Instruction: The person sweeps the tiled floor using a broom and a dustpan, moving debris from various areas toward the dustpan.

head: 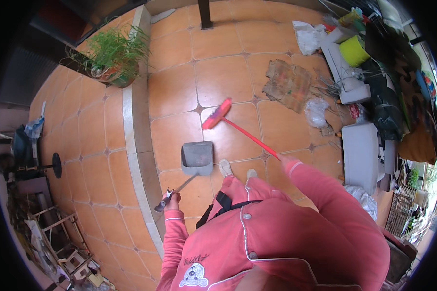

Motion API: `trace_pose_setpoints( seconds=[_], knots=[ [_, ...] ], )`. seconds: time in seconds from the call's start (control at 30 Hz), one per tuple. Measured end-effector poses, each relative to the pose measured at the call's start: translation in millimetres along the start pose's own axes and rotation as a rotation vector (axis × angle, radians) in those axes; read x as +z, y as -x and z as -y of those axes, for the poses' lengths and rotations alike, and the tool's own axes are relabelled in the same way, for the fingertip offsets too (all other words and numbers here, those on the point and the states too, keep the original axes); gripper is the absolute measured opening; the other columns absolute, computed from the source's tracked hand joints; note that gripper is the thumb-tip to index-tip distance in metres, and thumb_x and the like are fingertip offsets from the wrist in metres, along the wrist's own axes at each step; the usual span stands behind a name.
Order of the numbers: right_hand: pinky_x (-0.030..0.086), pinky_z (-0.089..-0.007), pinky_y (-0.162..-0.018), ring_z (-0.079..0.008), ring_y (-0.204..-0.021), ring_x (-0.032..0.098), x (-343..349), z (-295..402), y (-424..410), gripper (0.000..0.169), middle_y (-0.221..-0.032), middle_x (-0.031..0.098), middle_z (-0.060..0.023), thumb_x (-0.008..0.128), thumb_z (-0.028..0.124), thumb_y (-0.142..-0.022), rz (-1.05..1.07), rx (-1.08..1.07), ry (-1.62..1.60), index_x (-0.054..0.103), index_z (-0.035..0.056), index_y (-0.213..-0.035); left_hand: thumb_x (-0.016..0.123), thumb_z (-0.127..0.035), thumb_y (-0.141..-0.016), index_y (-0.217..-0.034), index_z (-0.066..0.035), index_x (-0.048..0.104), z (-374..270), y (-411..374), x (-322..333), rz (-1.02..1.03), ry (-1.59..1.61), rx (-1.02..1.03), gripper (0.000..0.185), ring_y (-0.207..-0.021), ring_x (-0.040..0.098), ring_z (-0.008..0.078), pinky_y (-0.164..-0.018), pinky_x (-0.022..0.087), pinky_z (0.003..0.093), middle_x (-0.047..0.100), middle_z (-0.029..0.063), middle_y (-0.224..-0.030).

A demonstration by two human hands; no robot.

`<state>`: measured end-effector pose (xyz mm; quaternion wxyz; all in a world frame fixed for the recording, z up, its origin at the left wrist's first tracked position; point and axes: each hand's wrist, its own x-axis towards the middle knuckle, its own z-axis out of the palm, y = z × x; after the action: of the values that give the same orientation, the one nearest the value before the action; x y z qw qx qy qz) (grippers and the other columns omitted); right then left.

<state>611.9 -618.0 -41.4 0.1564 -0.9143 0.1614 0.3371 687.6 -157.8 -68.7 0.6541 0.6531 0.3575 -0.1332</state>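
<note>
My left hand grips the handle of a long-handled grey dustpan. Its pan rests on the orange tiled floor ahead of my shoes, with its opening away from me. My right hand holds the red stick of a broom. The broom's pink-red head lies slanted beyond the dustpan, apart from it, over the tiles; whether its bristles touch the floor I cannot tell. Inside the pan the surface looks dusty.
A low stone-edged step runs along my left, with a potted plant on it. To the right lie flattened cardboard, a clear plastic bag and a grey cushioned seat. A dark post stands ahead.
</note>
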Motion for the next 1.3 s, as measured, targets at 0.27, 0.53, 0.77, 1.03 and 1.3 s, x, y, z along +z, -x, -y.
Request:
trace_pose_setpoints(
  seconds=[0.27, 0.53, 0.77, 1.03, 1.3],
  knots=[
    [0.042, -0.0385, -0.066, -0.0329, -0.076, 0.054, 58.2, -82.4, 129.4, 0.038, -0.084, 0.055, -0.0186, 0.041, 0.013, -0.077, 0.096, 0.177, -0.139, 0.039, 0.0139, -0.115, 0.047, 0.000, -0.070, -0.080, -0.003, 0.048, 0.7, 19.3, 21.1, 0.020, 0.045, 0.024, 0.011, -0.056, 0.051, 0.0139, -0.050, 0.045, 0.0238, 0.050, 0.0052, -0.069],
    [0.039, -0.0341, -0.078, -0.0316, -0.092, 0.049, 59.2, -111.3, 152.1, 0.036, -0.099, 0.051, -0.0195, 0.040, 0.012, -0.078, -0.204, 0.039, -0.490, 0.040, 0.0112, -0.115, 0.050, 0.000, -0.069, -0.079, -0.005, 0.048, 18.3, 43.0, 5.9, -0.051, 0.121, 0.011, 0.011, -0.057, 0.053, 0.0166, -0.054, 0.048, 0.0281, 0.051, 0.0058, -0.071],
    [0.039, -0.0356, -0.075, -0.0310, -0.088, 0.050, 39.5, -61.6, 22.8, 0.036, -0.095, 0.052, -0.0189, 0.033, 0.019, -0.082, 0.037, 0.418, -0.630, 0.037, 0.0102, -0.117, 0.051, 0.000, -0.070, -0.080, -0.006, 0.048, 33.8, 79.5, -12.6, -0.049, 0.165, 0.019, 0.012, -0.059, 0.056, 0.0197, -0.055, 0.050, 0.0302, 0.052, 0.0066, -0.074],
    [0.039, -0.0420, -0.069, -0.0359, -0.081, 0.051, 138.6, -87.0, 117.5, 0.040, -0.086, 0.052, -0.0238, 0.035, 0.017, -0.079, 0.114, 0.251, -0.357, 0.032, 0.0171, -0.119, 0.050, 0.001, -0.070, -0.077, -0.006, 0.048, 74.6, 110.5, -58.8, -0.110, 0.180, -0.026, 0.010, -0.059, 0.055, 0.0190, -0.053, 0.049, 0.0287, 0.052, 0.0067, -0.073],
    [0.043, -0.0391, -0.061, -0.0355, -0.069, 0.053, 164.1, -128.8, 225.8, 0.044, -0.079, 0.054, -0.0220, 0.050, 0.017, -0.072, 0.033, 0.023, -0.226, 0.039, 0.0126, -0.115, 0.046, 0.003, -0.068, -0.082, -0.006, 0.048, 98.1, 128.6, -80.3, -0.132, 0.086, -0.076, 0.016, -0.058, 0.055, 0.0189, -0.051, 0.049, 0.0279, 0.052, 0.0079, -0.074]
  ],
)
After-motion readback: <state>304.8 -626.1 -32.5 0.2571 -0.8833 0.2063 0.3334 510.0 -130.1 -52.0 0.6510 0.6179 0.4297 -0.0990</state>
